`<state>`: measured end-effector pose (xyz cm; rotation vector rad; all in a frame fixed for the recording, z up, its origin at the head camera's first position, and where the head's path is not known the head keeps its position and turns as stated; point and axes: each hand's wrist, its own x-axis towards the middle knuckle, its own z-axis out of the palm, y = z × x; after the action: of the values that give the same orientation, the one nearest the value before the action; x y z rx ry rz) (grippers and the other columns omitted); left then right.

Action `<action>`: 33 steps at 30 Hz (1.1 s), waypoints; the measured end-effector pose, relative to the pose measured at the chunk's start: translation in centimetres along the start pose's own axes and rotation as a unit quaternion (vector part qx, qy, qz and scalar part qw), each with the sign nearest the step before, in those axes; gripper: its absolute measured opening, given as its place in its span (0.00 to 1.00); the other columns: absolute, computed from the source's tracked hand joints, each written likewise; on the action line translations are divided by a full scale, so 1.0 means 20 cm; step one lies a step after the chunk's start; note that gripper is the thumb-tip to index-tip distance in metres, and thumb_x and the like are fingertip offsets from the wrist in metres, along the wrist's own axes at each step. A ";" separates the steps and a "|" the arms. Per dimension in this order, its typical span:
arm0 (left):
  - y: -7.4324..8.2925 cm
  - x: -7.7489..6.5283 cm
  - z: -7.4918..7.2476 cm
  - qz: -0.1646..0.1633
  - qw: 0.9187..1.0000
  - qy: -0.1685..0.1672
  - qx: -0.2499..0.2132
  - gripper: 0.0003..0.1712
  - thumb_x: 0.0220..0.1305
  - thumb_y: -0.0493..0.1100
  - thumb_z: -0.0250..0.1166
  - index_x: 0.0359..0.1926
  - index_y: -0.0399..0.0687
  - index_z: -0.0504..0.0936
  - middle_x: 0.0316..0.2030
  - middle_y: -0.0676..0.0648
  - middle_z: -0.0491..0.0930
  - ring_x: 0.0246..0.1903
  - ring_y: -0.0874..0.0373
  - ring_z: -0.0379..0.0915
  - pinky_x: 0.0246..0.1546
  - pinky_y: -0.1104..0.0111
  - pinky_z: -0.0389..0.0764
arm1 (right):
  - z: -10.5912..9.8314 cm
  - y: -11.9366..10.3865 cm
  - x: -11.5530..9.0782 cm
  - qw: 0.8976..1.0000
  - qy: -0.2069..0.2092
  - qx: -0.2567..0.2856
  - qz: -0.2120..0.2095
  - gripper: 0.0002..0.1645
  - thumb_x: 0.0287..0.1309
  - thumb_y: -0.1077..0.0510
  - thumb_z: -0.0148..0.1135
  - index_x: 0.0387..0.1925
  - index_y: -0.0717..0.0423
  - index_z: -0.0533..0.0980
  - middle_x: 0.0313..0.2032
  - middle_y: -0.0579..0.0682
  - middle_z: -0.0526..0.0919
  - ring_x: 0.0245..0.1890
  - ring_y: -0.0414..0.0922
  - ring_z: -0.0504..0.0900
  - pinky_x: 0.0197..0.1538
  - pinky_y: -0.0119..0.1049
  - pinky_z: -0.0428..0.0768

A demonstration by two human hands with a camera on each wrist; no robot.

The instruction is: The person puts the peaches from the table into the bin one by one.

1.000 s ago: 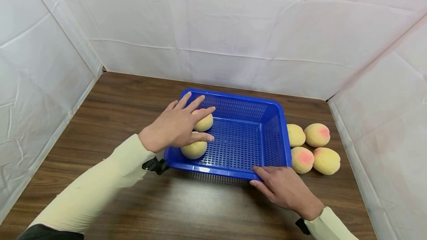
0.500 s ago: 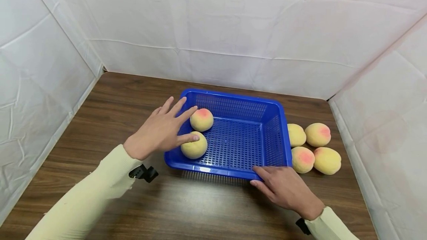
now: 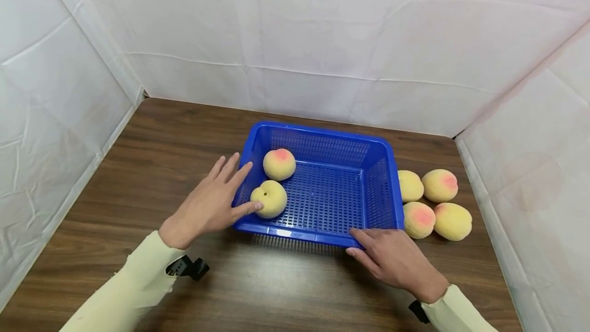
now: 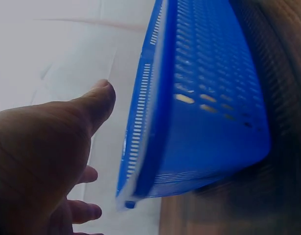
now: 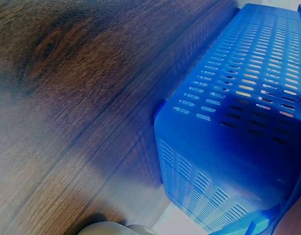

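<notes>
A blue plastic basket (image 3: 322,196) with perforated walls stands on the table, holding two peaches at its left end. One peach (image 3: 279,165) with a pink top lies toward the back, and a yellow peach (image 3: 275,196) in front of it shows its stem hollow. My left hand (image 3: 205,206) hovers over the basket's left rim with spread fingers, holding nothing; its thumb overlaps the front peach in the head view. In the left wrist view that thumb is apart from the basket wall (image 4: 209,142). My right hand (image 3: 401,260) grips the front rim near the right corner.
Several more peaches lie clustered against the basket's right side, among them a yellow one (image 3: 453,222) and a pink-topped one (image 3: 418,220). The brown wooden table (image 3: 184,132) is bounded by white cloth walls (image 3: 309,40) at the back and both sides.
My left hand has drawn back leftward and toward me from above the peaches, uncovering both. The front peach has turned to show its stem hollow. My right hand stays on the rim.
</notes>
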<state>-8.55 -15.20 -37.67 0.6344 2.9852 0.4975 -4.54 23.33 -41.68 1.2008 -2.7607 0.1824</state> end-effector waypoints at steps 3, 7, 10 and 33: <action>0.00 -0.02 0.03 -0.004 1.000 0.002 -0.019 0.50 0.62 0.71 0.53 0.73 0.43 0.54 0.72 0.34 0.43 0.69 0.36 0.36 0.65 0.44 0.55 | 0.00 0.00 0.00 1.000 0.002 0.000 -0.002 0.21 0.66 0.41 0.54 0.47 0.51 0.78 0.33 0.43 0.83 0.29 0.39 0.81 0.28 0.41 0.80; 0.01 -0.04 0.07 -0.005 0.999 0.008 -0.045 0.50 0.62 0.71 0.55 0.73 0.45 0.54 0.73 0.36 0.41 0.70 0.38 0.34 0.65 0.44 0.55 | 0.00 0.01 0.00 1.000 0.004 -0.001 -0.005 0.19 0.66 0.42 0.54 0.46 0.50 0.78 0.31 0.42 0.82 0.28 0.39 0.80 0.27 0.40 0.79; 0.02 -0.05 0.09 -0.008 0.998 0.011 -0.066 0.51 0.62 0.71 0.54 0.74 0.45 0.52 0.74 0.38 0.40 0.70 0.40 0.33 0.64 0.43 0.55 | 0.00 0.01 0.00 1.000 0.006 -0.001 -0.006 0.19 0.66 0.42 0.54 0.46 0.50 0.78 0.31 0.42 0.82 0.28 0.39 0.80 0.27 0.40 0.79; 0.01 -0.06 0.24 -0.088 0.966 0.017 -0.244 0.49 0.71 0.61 0.49 0.74 0.43 0.30 0.74 0.40 0.34 0.71 0.49 0.34 0.68 0.48 0.48 | 0.01 0.01 -0.01 1.000 0.008 0.000 -0.005 0.20 0.66 0.42 0.54 0.46 0.51 0.78 0.34 0.44 0.84 0.31 0.40 0.81 0.29 0.41 0.81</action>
<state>-6.74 -14.06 -42.08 0.3138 2.7381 1.1794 -4.56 23.45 -41.96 1.2080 -2.7397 0.1908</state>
